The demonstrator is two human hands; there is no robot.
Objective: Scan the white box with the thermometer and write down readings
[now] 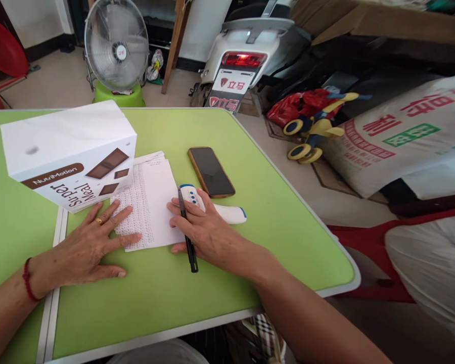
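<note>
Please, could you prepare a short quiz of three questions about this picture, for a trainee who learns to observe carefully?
1. Which hand holds the black pen, and over what do the fingers of the other hand lie?
2. True or false: the phone lies on the green table, apart from the paper.
3. Fill in the blank: on the white box, the brown label reads "____".

Key:
1. The right hand holds it; the fingers of the left hand lie over the paper.
2. True.
3. NutriMotion.
</note>
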